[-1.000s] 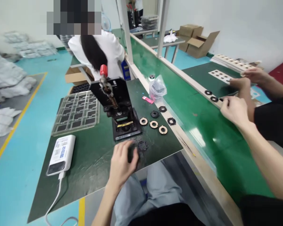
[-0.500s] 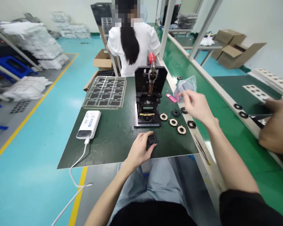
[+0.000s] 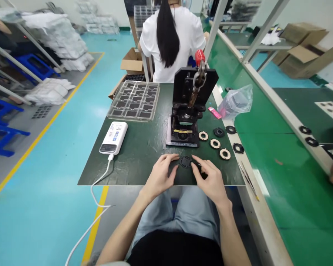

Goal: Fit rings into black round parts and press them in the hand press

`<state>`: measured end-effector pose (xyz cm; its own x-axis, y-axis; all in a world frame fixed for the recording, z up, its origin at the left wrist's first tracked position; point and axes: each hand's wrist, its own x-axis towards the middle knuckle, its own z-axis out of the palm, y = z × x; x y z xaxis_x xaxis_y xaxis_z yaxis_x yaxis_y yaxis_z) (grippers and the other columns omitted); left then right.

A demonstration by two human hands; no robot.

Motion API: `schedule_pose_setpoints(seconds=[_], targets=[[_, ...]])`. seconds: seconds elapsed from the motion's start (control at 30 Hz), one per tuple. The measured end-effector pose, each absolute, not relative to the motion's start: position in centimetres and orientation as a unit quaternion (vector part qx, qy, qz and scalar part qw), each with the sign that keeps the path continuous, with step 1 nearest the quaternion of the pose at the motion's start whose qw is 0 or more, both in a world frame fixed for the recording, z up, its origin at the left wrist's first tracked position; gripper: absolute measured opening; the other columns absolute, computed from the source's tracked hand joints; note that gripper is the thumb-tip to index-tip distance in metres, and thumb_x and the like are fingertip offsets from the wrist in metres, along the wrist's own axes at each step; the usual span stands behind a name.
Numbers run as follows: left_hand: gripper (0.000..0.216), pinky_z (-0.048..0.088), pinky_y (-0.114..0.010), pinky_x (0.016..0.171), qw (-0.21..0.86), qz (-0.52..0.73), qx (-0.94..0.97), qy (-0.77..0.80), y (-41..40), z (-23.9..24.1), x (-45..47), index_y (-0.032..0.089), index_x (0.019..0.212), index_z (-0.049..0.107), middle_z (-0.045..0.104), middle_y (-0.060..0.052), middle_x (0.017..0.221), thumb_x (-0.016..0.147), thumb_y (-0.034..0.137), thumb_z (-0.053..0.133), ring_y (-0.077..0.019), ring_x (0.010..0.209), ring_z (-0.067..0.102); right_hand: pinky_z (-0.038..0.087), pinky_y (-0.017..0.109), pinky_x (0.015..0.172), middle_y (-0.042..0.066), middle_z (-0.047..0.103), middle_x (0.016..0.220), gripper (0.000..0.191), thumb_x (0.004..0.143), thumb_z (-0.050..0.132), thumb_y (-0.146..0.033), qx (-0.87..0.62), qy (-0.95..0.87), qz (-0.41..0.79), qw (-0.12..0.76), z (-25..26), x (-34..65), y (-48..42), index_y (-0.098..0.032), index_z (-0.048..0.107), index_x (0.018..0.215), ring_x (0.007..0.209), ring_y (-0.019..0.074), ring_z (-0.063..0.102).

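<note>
A black round part (image 3: 185,162) with a squarish middle lies on the dark green tabletop in front of me, between my two hands. My left hand (image 3: 164,171) is at its left edge, thumb and index finger spread apart with nothing visible between them. At its right edge, my right hand (image 3: 209,178) has its thumb and index fingertips on the rim. A black hand press (image 3: 186,111) with a red-capped lever stands just beyond. Beside the press are several ring-shaped parts (image 3: 215,143), some with pale tops and one black (image 3: 218,132).
At left sit a clear compartment tray (image 3: 133,100) and a white power bank (image 3: 113,138) with a cable. Tweezers (image 3: 249,181) lie on the right-hand rail. A plastic bag (image 3: 235,101) and a pink item (image 3: 214,112) are behind the rings. A co-worker (image 3: 172,40) sits ahead.
My right hand has come from beside the plastic bag down to the black round part. My left hand's fingers have loosened from around that part. The view has shifted slightly.
</note>
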<state>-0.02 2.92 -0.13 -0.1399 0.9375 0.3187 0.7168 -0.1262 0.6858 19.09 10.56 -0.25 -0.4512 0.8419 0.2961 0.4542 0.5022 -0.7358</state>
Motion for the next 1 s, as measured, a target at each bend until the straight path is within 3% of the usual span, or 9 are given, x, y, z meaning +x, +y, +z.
schedule_pose_setpoints(seconds=[0.1,0.2,0.33,0.5,0.67,0.8,1.0], targets=[[0.041,0.058,-0.046,0.108,0.109,0.371,0.643,0.661,2.3,-0.7,1.3,0.021,0.139,0.053,0.073,-0.011,0.13,0.099,0.027,0.061,-0.0271,0.13,0.065,0.054,0.039,0.072,0.008,0.073,0.087,0.032,0.102,0.056,-0.036,-0.388,-0.832,0.247,0.312,-0.1,18.9,10.6,-0.022,0.076,0.122,0.076,0.0225,0.062],[0.053,0.055,-0.049,0.113,0.081,0.339,0.647,0.679,1.9,-1.2,2.4,0.02,0.147,0.047,0.068,-0.013,0.139,0.098,0.033,0.065,-0.0304,0.138,0.059,0.054,0.039,0.072,0.008,0.075,0.089,0.023,0.103,0.056,-0.033,-0.392,-0.818,0.257,0.332,-0.3,18.5,10.2,-0.024,0.076,0.109,0.078,0.023,0.062],[0.055,0.056,-0.049,0.111,0.055,0.33,0.641,0.69,1.9,-1.4,3.0,0.02,0.146,0.048,0.068,-0.014,0.138,0.097,0.036,0.069,-0.0314,0.135,0.062,0.054,0.038,0.07,0.006,0.073,0.083,0.021,0.103,0.057,-0.032,-0.402,-0.784,0.289,0.375,-0.8,18.7,9.6,-0.024,0.073,0.094,0.074,0.0215,0.061],[0.048,0.059,-0.046,0.104,0.071,0.34,0.65,0.676,2.3,-0.5,2.3,0.023,0.14,0.053,0.073,-0.011,0.13,0.096,0.035,0.07,-0.028,0.123,0.069,0.055,0.033,0.067,0.007,0.071,0.092,0.027,0.105,0.052,-0.039,-0.43,-0.711,0.39,0.398,-1.1,19.7,10.3,-0.022,0.073,0.107,0.075,0.0192,0.065],[0.041,0.06,-0.041,0.103,0.051,0.403,0.612,0.678,5.8,1.6,0.3,0.025,0.131,0.058,0.074,-0.009,0.123,0.096,0.041,0.072,-0.0238,0.116,0.071,0.057,0.033,0.074,0.003,0.063,0.08,0.04,0.108,0.043,-0.047,-0.434,-0.65,0.458,0.423,-0.6,20.6,11.3,-0.022,0.074,0.111,0.078,0.019,0.066],[0.042,0.059,-0.043,0.105,0.019,0.402,0.604,0.689,10.5,1.8,-1.1,0.022,0.127,0.058,0.074,-0.009,0.12,0.093,0.039,0.076,-0.0254,0.117,0.07,0.059,0.036,0.086,0.008,0.066,0.105,0.042,0.107,0.043,-0.049,-0.429,-0.652,0.447,0.438,-0.2,20.6,11.3,-0.024,0.075,0.116,0.092,0.0202,0.067],[0.051,0.055,-0.044,0.108,0.004,0.396,0.608,0.688,12.2,0.1,-1.5,0.017,0.135,0.052,0.07,-0.013,0.129,0.094,0.04,0.074,-0.027,0.125,0.065,0.05,0.032,0.067,0.004,0.062,0.083,0.042,0.107,0.042,-0.048,-0.433,-0.666,0.442,0.417,-0.1,20.9,11.0,-0.024,0.076,0.111,0.07,0.0174,0.055]])
